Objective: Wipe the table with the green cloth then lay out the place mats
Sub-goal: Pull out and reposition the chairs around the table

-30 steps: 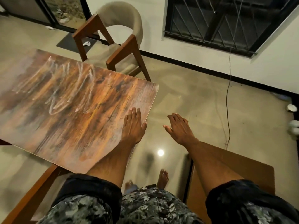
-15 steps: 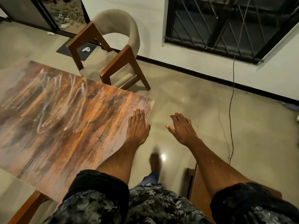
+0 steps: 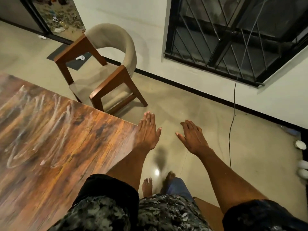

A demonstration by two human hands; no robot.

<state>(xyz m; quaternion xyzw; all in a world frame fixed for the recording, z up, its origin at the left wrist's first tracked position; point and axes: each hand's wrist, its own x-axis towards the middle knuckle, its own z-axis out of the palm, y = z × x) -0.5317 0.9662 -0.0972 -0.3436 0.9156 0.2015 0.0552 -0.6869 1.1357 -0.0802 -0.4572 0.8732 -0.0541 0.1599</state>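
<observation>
Polished concrete floor (image 3: 191, 110) fills the middle and right of the frame, with a barred window (image 3: 233, 39) upper right and a thin cable (image 3: 232, 124) hanging down from it to the floor. Wooden table (image 3: 58, 139) takes up the left and lower left, and its top shows pale smeary streaks, so I'd guess the wiping part is done or mostly done.

Neither the green cloth nor the place mats are anywhere in frame, so no idea where they're sitting. Left hand (image 3: 147, 131) is flat with its fingers spread, right at the table's corner; can't tell if it's resting on it or just above. Right hand (image 3: 193, 137) is out over bare floor, also spread wide. Both are carrying nothing.

My guess is the mats will be light and floppy or semi-stiff, so pinching a short edge and letting them slide flat should do. That streaked top may be damp and a bit slick.

As for room, the armchair (image 3: 103, 72) stands close to the table's far edge in the upper middle. Bare feet are stepping near another wooden piece (image 3: 210, 214) bottom right, so that's tight, and the cable could trip someone.
</observation>
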